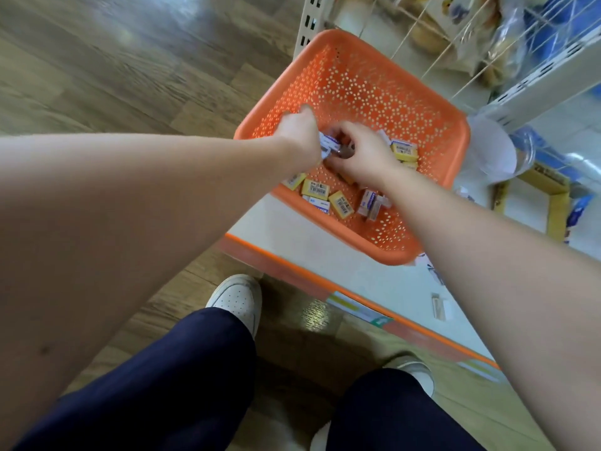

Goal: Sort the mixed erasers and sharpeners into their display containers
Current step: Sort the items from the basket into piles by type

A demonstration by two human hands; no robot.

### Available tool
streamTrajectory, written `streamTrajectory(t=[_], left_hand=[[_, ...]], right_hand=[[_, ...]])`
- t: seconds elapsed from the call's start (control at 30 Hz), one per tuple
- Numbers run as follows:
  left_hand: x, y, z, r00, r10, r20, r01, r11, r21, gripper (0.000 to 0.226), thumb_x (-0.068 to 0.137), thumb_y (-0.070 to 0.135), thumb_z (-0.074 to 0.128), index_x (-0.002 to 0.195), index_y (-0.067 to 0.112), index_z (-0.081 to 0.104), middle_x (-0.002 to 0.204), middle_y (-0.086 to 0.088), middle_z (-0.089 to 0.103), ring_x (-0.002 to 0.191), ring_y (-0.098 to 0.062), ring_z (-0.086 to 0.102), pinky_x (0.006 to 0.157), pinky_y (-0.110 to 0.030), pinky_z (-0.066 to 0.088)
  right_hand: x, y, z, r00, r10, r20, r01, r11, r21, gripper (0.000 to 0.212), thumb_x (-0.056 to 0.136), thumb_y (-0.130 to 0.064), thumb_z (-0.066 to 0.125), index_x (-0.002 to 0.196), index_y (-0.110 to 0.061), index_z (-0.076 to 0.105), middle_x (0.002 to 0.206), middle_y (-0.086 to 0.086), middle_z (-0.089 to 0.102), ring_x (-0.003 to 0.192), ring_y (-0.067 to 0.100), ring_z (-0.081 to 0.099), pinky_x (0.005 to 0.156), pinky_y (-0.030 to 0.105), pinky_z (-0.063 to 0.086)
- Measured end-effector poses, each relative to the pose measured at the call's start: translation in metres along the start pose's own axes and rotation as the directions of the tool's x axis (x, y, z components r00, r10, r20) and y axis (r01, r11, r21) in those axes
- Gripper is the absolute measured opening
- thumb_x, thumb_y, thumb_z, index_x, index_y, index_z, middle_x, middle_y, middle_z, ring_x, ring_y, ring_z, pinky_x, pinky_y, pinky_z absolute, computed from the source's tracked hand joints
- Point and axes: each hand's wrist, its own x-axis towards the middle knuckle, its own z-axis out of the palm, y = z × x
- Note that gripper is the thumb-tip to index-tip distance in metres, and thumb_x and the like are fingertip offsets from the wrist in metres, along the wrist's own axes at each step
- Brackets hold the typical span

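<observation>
Basket (374,70), orange and perforated, on a white shelf (292,229) with an orange front edge. Holds loose stock in its near half: yellow-sleeved erasers (315,189) along the near left wall, blue-and-white erasers (367,201) mixed among them, more yellow ones against the right wall.

Left hand (299,135) inside the basket by the left wall, fingers curled round a held stack (328,144) of blue-and-white pieces. Right hand (361,154) just beside it and touching, fingertips curled down and pinching a small dark piece (344,153) between the two hands; eraser or sharpener, cannot tell.

Clear plastic container (497,151) just right of the basket, tilted, contents not discernible. Yellow cardboard display box (546,182) beyond it, interior pale and blurred. One small boxed item (439,307) lying alone on the shelf, apart from the basket.
</observation>
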Motion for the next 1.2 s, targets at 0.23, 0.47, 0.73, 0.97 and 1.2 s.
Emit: streamTrajectory(t=[0.23, 0.47, 0.73, 0.97, 1.2], left_hand=[[-0.003, -0.008, -0.014, 0.985, 0.109, 0.136, -0.118, 0.991, 0.058, 0.042, 0.094, 0.014, 0.049, 0.134, 0.025, 0.049, 0.137, -0.006, 0.046, 0.117, -0.025, 0.050, 0.075, -0.026, 0.037], [-0.006, -0.003, -0.006, 0.963, 0.096, 0.251, -0.148, 0.969, 0.198, 0.069, 0.085, 0.034, 0.064, 0.145, 0.030, 0.031, 0.136, -0.012, 0.038, 0.110, -0.030, 0.049, 0.069, -0.030, 0.043], [-0.010, 0.008, 0.000, 0.982, 0.133, 0.132, -0.161, 0.961, 0.226, 0.038, 0.082, 0.029, 0.066, 0.117, 0.018, 0.055, 0.114, -0.008, 0.050, 0.101, -0.027, 0.050, 0.065, -0.034, 0.038], [-0.013, 0.022, -0.008, 0.975, 0.223, 0.001, -0.220, 0.962, 0.159, 0.040, 0.079, 0.034, 0.067, 0.111, 0.016, 0.051, 0.096, -0.004, 0.053, 0.083, -0.023, 0.050, 0.058, -0.032, 0.033], [-0.022, 0.083, -0.031, 0.945, 0.321, -0.062, -0.320, 0.947, 0.027, 0.044, 0.077, 0.033, 0.061, 0.119, 0.022, 0.050, 0.099, -0.002, 0.058, 0.082, -0.025, 0.057, 0.056, -0.030, 0.042]], right_hand=[[-0.026, 0.006, -0.015, 0.981, 0.068, 0.183, -0.069, 0.998, 0.003, 0.053, 0.079, -0.031, 0.071, 0.128, -0.025, 0.052, 0.126, 0.002, 0.056, 0.112, 0.021, 0.055, 0.091, 0.026, 0.042], [-0.045, 0.012, -0.021, 0.983, 0.054, 0.175, -0.039, 0.995, -0.088, 0.037, 0.089, -0.024, 0.059, 0.126, -0.019, 0.055, 0.123, 0.004, 0.060, 0.102, 0.023, 0.061, 0.079, 0.024, 0.043], [-0.042, 0.011, -0.002, 0.997, 0.011, 0.075, -0.009, 1.000, -0.023, 0.021, 0.086, -0.020, 0.061, 0.105, -0.013, 0.060, 0.104, 0.005, 0.065, 0.098, 0.023, 0.058, 0.077, 0.030, 0.043], [-0.045, 0.010, -0.023, 0.995, 0.065, -0.076, -0.062, 0.997, 0.035, 0.023, 0.088, -0.018, 0.055, 0.108, -0.013, 0.065, 0.108, 0.007, 0.064, 0.101, 0.021, 0.056, 0.072, 0.021, 0.031], [-0.099, 0.039, -0.089, 0.941, 0.133, -0.311, -0.144, 0.989, -0.014, 0.027, 0.083, -0.010, 0.053, 0.106, -0.010, 0.069, 0.106, 0.012, 0.063, 0.099, 0.024, 0.057, 0.081, 0.022, 0.036]])
